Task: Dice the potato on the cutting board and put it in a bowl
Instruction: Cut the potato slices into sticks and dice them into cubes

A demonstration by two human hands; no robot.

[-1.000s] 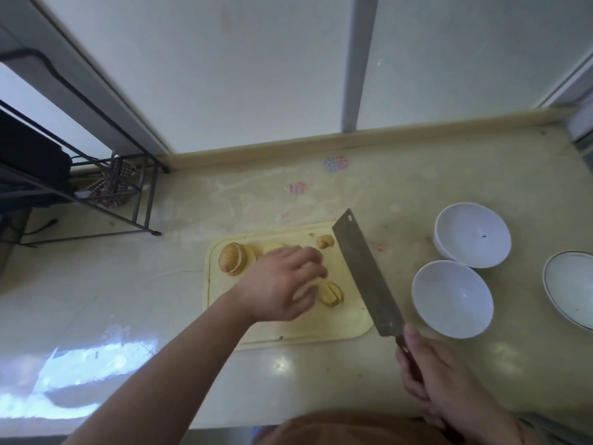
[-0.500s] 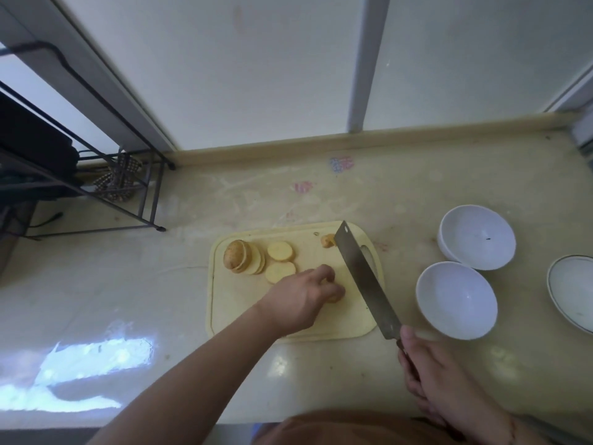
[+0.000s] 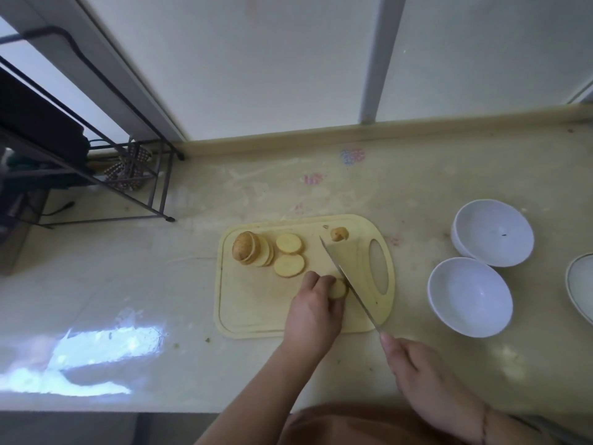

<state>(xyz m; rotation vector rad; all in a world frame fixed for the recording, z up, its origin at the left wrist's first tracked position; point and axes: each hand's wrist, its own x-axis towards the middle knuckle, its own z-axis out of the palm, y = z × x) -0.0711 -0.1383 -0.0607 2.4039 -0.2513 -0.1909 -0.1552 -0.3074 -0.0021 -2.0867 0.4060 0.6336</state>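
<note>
A pale yellow cutting board lies on the counter. On its left part sits a fanned stack of potato slices with two loose round slices beside it, and a small end piece lies near the far edge. My left hand holds a small stack of slices down at the board's middle. My right hand grips the handle of a cleaver, whose blade stands edge-down right against that stack. The nearest white bowl stands right of the board.
A second white bowl stands behind the first, and a rimmed bowl is cut off at the right edge. A black wire rack occupies the back left. The wall runs along the counter's far side.
My left hand left the slices at the board's left and settled on a small stack at the middle. The cleaver swung from flat and raised to edge-down against that stack.
</note>
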